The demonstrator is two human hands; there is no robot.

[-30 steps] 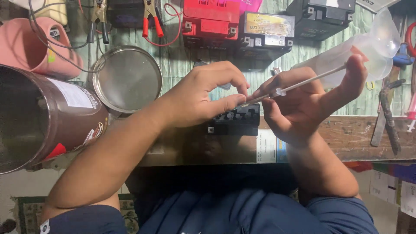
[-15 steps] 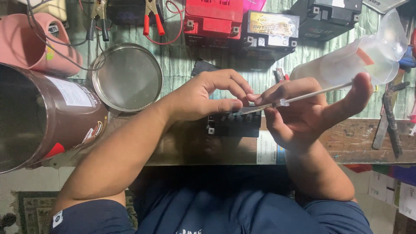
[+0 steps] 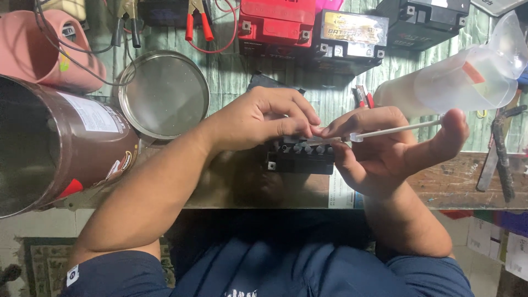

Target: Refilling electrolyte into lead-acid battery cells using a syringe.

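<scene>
the left hand (image 3: 258,124) pinches the tip of a thin white tube (image 3: 396,130) over a small black battery (image 3: 300,157) near the surface's front edge. the right hand (image 3: 385,154) curls around the tube, thumb raised, beside a clear plastic squeeze bottle (image 3: 456,82). a round metal lid (image 3: 165,93) and a brown tin can (image 3: 60,148) sit toward the left edge, more batteries (image 3: 313,27) at the back.

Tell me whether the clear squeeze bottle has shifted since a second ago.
Yes. The clear squeeze bottle has tipped slightly flatter, its tube end staying at the small black battery.
</scene>
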